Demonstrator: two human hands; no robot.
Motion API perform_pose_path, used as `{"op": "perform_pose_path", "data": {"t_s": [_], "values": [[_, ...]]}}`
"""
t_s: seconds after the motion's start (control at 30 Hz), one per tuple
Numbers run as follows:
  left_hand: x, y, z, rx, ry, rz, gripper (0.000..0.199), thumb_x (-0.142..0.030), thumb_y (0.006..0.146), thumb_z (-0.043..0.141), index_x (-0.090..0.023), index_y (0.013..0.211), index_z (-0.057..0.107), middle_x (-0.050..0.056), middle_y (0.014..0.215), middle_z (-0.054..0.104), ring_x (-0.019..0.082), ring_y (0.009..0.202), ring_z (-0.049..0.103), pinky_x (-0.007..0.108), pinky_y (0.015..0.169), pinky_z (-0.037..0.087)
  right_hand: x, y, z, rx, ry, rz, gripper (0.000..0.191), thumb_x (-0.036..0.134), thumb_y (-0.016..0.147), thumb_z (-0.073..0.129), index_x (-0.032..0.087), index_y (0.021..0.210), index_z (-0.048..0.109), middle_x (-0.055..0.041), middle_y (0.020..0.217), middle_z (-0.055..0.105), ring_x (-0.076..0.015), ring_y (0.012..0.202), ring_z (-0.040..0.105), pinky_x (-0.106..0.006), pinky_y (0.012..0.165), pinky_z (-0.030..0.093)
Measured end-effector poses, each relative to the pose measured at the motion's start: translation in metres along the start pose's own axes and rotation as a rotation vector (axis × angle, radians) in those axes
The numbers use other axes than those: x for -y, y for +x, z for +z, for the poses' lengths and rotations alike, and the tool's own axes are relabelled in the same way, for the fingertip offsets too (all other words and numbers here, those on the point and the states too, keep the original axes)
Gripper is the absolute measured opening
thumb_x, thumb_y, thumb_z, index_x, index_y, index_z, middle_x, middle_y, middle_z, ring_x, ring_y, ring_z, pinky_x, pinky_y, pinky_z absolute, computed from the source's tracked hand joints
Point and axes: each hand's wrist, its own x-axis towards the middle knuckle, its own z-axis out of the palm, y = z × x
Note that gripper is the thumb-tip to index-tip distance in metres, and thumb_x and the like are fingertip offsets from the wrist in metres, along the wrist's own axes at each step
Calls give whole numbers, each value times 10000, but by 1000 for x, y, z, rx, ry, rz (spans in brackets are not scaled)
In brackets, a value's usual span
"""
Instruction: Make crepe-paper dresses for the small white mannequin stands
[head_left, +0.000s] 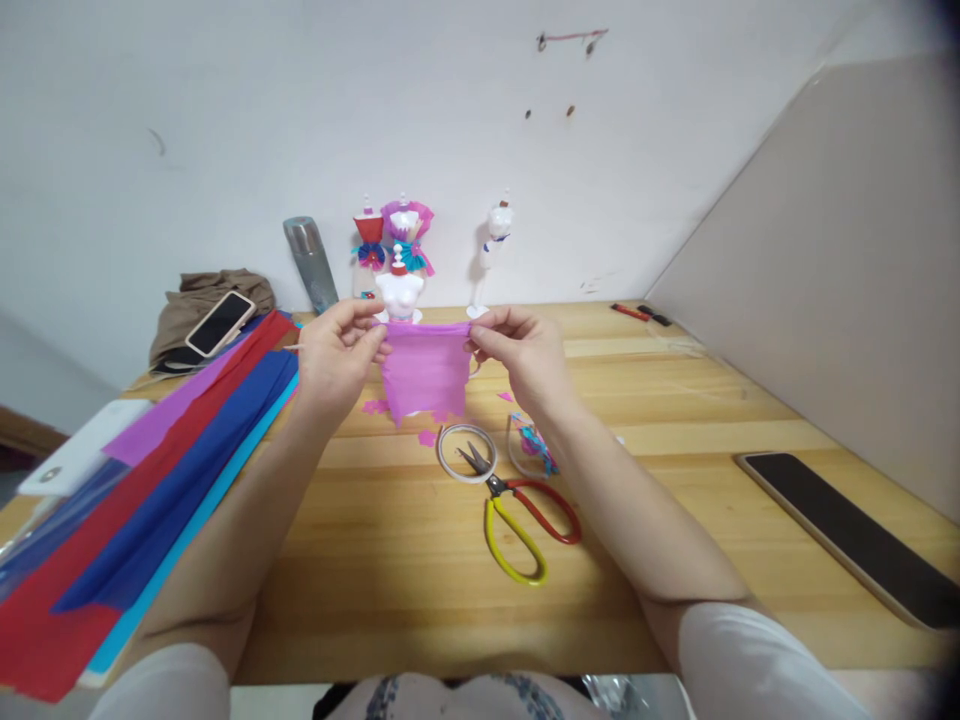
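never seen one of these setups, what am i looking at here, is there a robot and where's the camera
There is no robot: these are a person's bare hands. The single picture comes from a camera worn on the head, looking forward and down, so the arms reach away from you.

The left hand and right hand pinch the upper corners of a purple sheet, which hangs between them. Nearer on the wooden table lie scissors with open blades and a pale ring. Coloured sheets lie at left, a phone at right. Small dress forms and a bottle stand toward the wall.
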Motion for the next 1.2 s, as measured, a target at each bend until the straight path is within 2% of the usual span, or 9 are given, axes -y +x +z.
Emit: {"op": "perform_pose_path", "data": {"t_s": [0.27,0.43,0.57,0.83,0.93,1.07,1.13,1.2], "values": [[0,2,0,22,-25,-35,97,-181,683,700,-148,718,616,-17,558,633,127,514,657,221,533,566,0,1,1,-27,-38,-11,133,262,641,748,179,678,651,-1,581,661,-121,540,598,-247,526,463],[-4,2,-2,87,-68,-76,154,-196,675,712,-125,798,651,-13,557,651,128,492,652,217,492,552,-1,2,-1,-23,-49,-22,138,265,642,744,181,685,643,11,559,650,-113,514,589,-242,514,460],[-4,3,-3,92,-96,-119,191,-194,666,723,-111,827,661,1,576,669,135,513,663,230,509,566,-2,2,-1,-25,-47,-35,131,260,647,738,186,688,639,22,547,648,-103,493,577,-244,508,462],[7,7,-2,71,-89,-111,131,-178,660,710,-148,693,587,-3,568,651,148,535,675,263,575,592,-11,4,1,-27,-49,-48,226,261,643,734,179,850,695,29,595,662,-122,551,616,-262,530,479],[8,6,-3,94,-70,-118,159,-213,663,732,-151,701,591,6,628,669,165,603,697,293,639,607,-12,5,0,-34,-64,-59,244,261,655,727,174,882,708,25,603,664,-123,558,613,-271,542,479],[6,4,-4,78,-27,-97,169,-239,645,758,-147,678,620,48,820,726,163,775,704,295,778,594,-13,5,-1,-26,-67,-104,201,263,676,718,185,861,708,28,599,653,-122,562,602,-274,550,476],[5,4,-4,80,-19,-108,168,-242,638,756,-145,672,624,61,876,733,161,795,694,287,773,585,-13,6,-1,-23,-66,-110,184,271,679,718,190,843,705,26,601,654,-124,563,600,-275,551,477],[3,4,-4,86,-10,-129,163,-248,644,741,-143,684,622,62,880,725,146,732,674,267,689,576,-13,6,-2,-19,-74,-105,174,282,677,719,192,825,699,23,602,655,-127,563,599,-277,550,478]]}}
